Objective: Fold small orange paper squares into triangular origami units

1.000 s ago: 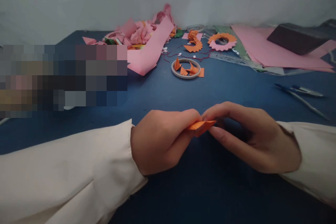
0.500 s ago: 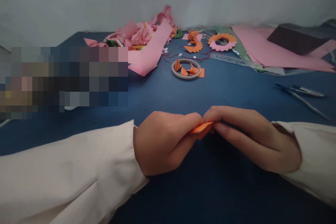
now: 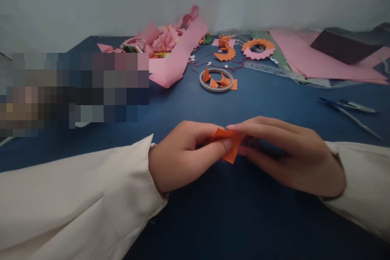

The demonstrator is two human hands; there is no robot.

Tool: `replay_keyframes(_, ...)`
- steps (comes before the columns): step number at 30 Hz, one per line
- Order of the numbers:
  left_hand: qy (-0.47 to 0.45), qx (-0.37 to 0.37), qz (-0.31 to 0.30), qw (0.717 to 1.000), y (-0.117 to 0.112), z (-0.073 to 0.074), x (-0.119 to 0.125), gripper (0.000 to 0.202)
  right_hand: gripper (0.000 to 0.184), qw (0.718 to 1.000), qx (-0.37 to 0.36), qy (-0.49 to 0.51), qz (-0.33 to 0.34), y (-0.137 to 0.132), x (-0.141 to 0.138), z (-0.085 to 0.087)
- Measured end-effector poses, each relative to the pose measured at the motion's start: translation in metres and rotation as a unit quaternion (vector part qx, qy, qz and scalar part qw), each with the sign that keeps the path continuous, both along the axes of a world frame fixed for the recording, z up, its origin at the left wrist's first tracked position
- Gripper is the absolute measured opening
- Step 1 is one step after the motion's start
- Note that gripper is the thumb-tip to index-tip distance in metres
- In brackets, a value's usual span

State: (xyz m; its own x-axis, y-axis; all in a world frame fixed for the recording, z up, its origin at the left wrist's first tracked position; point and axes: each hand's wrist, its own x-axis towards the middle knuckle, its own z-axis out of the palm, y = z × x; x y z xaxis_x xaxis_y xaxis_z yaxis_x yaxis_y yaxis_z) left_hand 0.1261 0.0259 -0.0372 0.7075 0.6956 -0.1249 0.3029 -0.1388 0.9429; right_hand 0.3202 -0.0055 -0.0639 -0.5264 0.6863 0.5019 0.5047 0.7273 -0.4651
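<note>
A small folded piece of orange paper (image 3: 234,152) is held above the table in front of me. My left hand (image 3: 185,154) pinches it, with the thumb lying flat across its near face and the fingers behind. My right hand (image 3: 292,154) is at the paper's right side. Its forefinger rests along the upper edge and its thumb lies by the right edge, the two curved around that side with a gap between them. Part of the paper is covered by my fingers.
Beyond my hands, a tape ring (image 3: 217,89) surrounds several folded orange pieces. Behind it are a curved orange chain (image 3: 227,53) and an orange-and-pink paper ring (image 3: 258,54). Crumpled pink paper (image 3: 155,38) lies back left, pink sheets (image 3: 307,61) and a dark box (image 3: 344,44) back right, pens (image 3: 356,107) at right.
The orange paper has turned so a wider face shows. My left thumb has moved onto that face. My right fingers have spread from a tight pinch, and both hands have risen slightly.
</note>
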Motion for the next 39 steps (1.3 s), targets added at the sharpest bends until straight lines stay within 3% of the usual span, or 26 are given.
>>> replay_keyframes(12, 0.076, 0.010, -0.063, 0.995, 0.002, 0.000, -0.004, 0.026, 0.019, 0.996, 0.080, -0.002, -0.047, -0.005, 0.003, -0.006)
replay_keyframes(30, 0.048, 0.023, -0.085, 0.995, 0.003, -0.001, -0.004, 0.025, 0.017, 0.998, 0.046, 0.028, -0.025, -0.008, 0.007, -0.008)
replay_keyframes(32, 0.042, 0.047, -0.070, 0.996, 0.001, -0.001, -0.005, 0.024, 0.014, 0.999, 0.024, 0.041, -0.021, -0.006, 0.005, -0.005)
replay_keyframes(35, 0.040, 0.135, 0.000, 0.990, -0.006, -0.001, -0.007, 0.023, 0.006, 0.993, -0.058, 0.078, -0.062, -0.002, 0.002, -0.001)
replay_keyframes(39, 0.085, 0.325, 0.077, 0.939, -0.014, -0.005, -0.010, 0.020, 0.004, 0.977, -0.142, 0.126, -0.096, 0.004, -0.001, 0.001)
